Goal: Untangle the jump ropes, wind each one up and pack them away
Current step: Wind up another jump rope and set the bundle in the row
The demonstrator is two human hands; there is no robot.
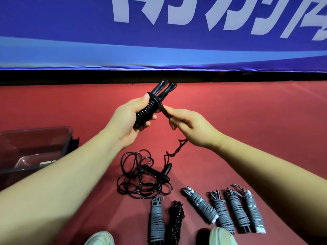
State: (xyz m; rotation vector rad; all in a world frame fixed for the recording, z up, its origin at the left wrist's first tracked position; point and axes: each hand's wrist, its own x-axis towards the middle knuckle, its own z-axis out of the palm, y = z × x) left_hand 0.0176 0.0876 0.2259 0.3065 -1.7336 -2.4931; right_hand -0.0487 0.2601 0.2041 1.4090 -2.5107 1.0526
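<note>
**Finding.** The left hand (131,121) grips the paired handles of the black jump rope (150,106), fingers curled round the wound coils and thumb pressed on the top turn. At 3 o'clock of that bundle, the right hand (187,124) pinches the free cord (177,149), which trails to the red floor (247,121) at 6 o'clock.

**Handling, as judged.** The cord looks light and limp, and the glossy turns may slacken unless pinned. Take hold at the stiff handles and feed the cord close to the coil.

**Also present.** A loose rope (139,175) lies at 6 o'clock, wound ropes (221,213) at 5 o'clock, and a clear bin (35,147) at 9 o'clock.
</note>
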